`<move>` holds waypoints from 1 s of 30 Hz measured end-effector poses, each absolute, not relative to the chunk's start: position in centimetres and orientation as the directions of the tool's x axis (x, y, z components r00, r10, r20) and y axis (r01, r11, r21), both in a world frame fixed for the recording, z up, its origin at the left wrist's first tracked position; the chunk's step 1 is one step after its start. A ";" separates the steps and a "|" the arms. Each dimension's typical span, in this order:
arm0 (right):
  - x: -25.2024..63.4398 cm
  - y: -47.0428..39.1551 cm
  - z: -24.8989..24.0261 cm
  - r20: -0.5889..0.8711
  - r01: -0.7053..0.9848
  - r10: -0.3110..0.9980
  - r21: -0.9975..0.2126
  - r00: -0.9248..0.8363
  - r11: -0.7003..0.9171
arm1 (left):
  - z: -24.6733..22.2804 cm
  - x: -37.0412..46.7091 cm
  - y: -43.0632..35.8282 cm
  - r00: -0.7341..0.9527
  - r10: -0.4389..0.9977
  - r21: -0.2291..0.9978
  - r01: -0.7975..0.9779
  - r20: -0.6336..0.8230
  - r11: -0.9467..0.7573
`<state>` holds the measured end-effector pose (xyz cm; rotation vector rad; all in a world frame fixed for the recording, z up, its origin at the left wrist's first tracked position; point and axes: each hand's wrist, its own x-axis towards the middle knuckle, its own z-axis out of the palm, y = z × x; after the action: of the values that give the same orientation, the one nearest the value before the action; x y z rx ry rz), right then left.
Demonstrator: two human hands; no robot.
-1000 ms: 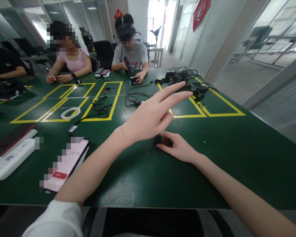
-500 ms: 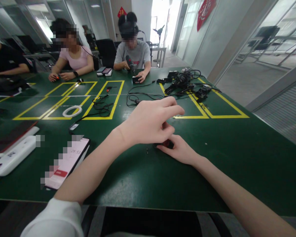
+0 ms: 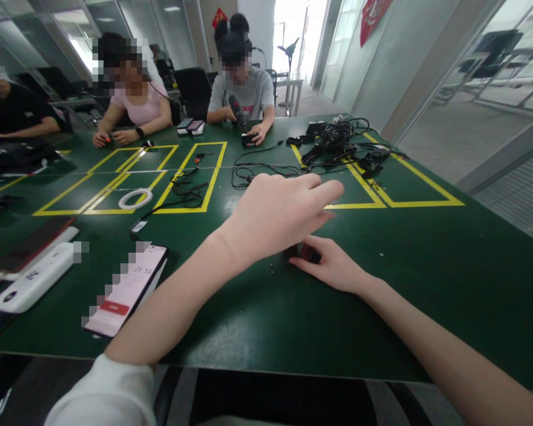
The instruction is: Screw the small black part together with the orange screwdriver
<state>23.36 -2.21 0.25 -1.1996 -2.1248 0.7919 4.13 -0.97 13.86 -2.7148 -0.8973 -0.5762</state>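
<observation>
My right hand [image 3: 335, 263] rests low over the green table, thumb and fingers closed round a small dark object [image 3: 292, 253]. Most of that object is covered, so its kind does not show. Just above and to its left hovers my left hand [image 3: 286, 210], back upward, with bent fingers drawn together. Whatever its fingertips pinch is hidden beneath the hand. Tiny metallic pieces [image 3: 272, 268], perhaps screws, stand on the table left of the dark object.
A lit phone [image 3: 128, 290] and a white power strip-like device [image 3: 35, 278] lie at left. Further off are a white ring [image 3: 135, 199], black cables [image 3: 189, 189] and a cable heap [image 3: 337, 145]. Across the table, a person [image 3: 242, 89] holds a power drill [image 3: 236, 110].
The view has shifted slightly. My left hand has turned a little, its fingers closer together and lower over the dark object. My right hand keeps its grip.
</observation>
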 end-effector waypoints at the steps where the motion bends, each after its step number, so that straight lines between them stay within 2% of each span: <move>1: 23.3 -2.2 0.2 0.194 0.544 0.882 -0.724 -0.429 0.424 | 14.0 4.0 -1.0 0.738 0.516 -0.074 0.600 0.435 -0.797; 6: 23.4 -2.1 0.1 0.210 0.533 0.883 -0.731 -0.420 0.427 | 14.4 3.4 -1.4 0.799 0.417 0.027 0.451 0.434 -0.892; 9: 23.4 -2.1 0.2 0.202 0.526 0.878 -0.734 -0.434 0.429 | 14.5 3.2 -1.3 0.810 0.406 0.052 0.425 0.423 -0.903; 18: 23.4 -1.9 0.3 0.186 0.530 0.883 -0.740 -0.431 0.414 | 13.7 3.8 0.2 0.733 0.469 -0.063 0.568 0.493 -0.821; 25: 23.4 -1.9 0.2 0.216 0.520 0.875 -0.733 -0.433 0.439 | 14.2 3.3 -0.5 0.822 0.383 0.024 0.412 0.421 -0.911; 27: 23.4 -2.0 0.4 0.200 0.529 0.876 -0.730 -0.439 0.432 | 14.3 3.2 -0.6 0.823 0.390 0.029 0.416 0.414 -0.909; 30: 23.4 -2.0 0.6 0.182 0.533 0.881 -0.737 -0.436 0.416 | 14.1 3.5 -0.4 0.795 0.430 -0.026 0.487 0.427 -0.873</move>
<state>23.38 -2.00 0.58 -1.1944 -2.1136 0.8112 3.50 -0.36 14.05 -2.8474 -0.7313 -0.6290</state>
